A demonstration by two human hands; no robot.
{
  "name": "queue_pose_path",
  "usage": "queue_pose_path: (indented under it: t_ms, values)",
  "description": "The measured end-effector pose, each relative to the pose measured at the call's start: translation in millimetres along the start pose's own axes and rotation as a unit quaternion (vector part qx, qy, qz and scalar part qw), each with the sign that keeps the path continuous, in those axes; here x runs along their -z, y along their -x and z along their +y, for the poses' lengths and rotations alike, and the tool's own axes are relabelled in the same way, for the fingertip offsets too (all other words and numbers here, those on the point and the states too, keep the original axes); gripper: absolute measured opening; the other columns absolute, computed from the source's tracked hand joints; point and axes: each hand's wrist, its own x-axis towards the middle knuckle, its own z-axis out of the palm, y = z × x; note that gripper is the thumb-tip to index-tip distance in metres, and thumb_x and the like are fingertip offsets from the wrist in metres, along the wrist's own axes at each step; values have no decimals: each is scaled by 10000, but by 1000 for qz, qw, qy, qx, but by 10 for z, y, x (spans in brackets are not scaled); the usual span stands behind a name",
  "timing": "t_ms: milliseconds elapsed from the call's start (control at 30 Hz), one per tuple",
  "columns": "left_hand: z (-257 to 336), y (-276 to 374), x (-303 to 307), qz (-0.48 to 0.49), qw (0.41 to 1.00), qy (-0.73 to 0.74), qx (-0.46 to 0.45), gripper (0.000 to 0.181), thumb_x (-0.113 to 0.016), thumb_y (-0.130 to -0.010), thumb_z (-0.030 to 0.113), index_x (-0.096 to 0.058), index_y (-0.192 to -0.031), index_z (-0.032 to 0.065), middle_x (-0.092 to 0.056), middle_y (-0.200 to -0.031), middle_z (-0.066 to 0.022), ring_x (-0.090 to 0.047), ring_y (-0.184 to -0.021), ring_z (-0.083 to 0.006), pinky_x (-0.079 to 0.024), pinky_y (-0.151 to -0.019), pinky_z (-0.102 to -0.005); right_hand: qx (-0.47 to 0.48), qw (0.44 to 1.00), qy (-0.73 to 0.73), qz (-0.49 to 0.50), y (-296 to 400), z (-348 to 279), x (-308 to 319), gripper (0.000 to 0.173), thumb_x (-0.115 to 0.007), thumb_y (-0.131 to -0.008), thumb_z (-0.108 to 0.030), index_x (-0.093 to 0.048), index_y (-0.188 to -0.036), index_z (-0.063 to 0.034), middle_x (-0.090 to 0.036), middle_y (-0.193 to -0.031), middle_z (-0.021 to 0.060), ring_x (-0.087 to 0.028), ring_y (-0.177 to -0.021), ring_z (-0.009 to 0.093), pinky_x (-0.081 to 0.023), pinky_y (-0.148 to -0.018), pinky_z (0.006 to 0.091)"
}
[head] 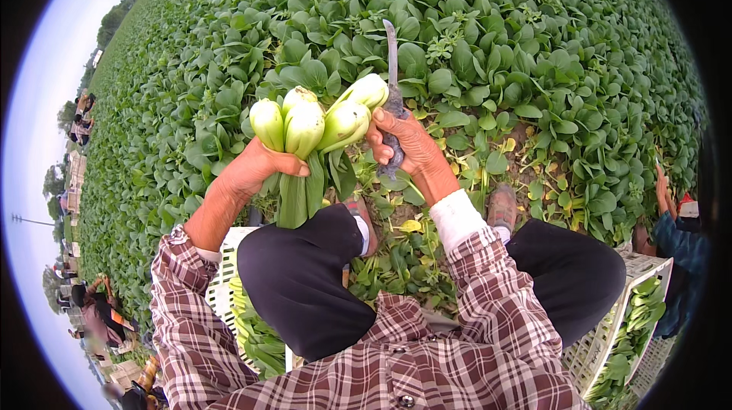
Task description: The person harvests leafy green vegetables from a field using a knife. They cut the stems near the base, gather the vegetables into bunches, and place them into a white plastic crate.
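Observation:
My left hand (251,167) grips several heads of bok choy (303,124) by their leaves, pale bases up and dark leaves hanging below the fist. In my right hand (409,141) is a harvest knife (392,55); its curved, narrow blade points away from me. A grey wrapping covers the knife's handle (392,153). The right thumb rests close to the base of the rightmost head; whether it presses on it I cannot tell. Both hands are held above my knees, before a dense bed of growing bok choy (457,61).
Left of my leg stands a white plastic crate (220,290) holding bok choy (257,330). Another white crate (606,324), with greens inside, stands at my right. Trimmed and yellowed leaves (409,226) litter the soil between my shoes. A person (680,250) works at the right; other people (100,313) are at far left.

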Motion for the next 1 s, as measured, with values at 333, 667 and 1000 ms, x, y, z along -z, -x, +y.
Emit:
queue_pose_path:
  t_ms: [333,667,1000]
  values:
    - [100,512,402,34,980,153,-123,704,-681,-677,16,-556,-1369,55,-576,-1342,-62,-518,-1255,-197,-397,-1090,-345,112,956,266,54,-250,-311,-633,305,-810,-819,-273,-605,-749,-59,-550,-577,-4,-503,-431,75,-412,-394,227]
    - [-344,1161,396,28,950,268,-161,676,-729,-739,22,-530,-1386,33,-599,-1339,-95,-548,-1232,-193,-415,-1069,-347,-4,910,412,-53,-218,144,-1782,311,-761,-846,-252,-576,-705,-46,-522,-549,-3,-481,-393,81,-375,-371,231]
    - [-1051,2037,358,84,931,207,-290,538,-780,-786,93,-590,-1282,6,-687,-1158,-105,-647,-1071,-208,-510,-970,-370,13,909,413,-51,212,1195,-2140,231,-788,-845,-176,-685,-896,24,-549,-606,19,-474,-419,100,-369,-406,246]
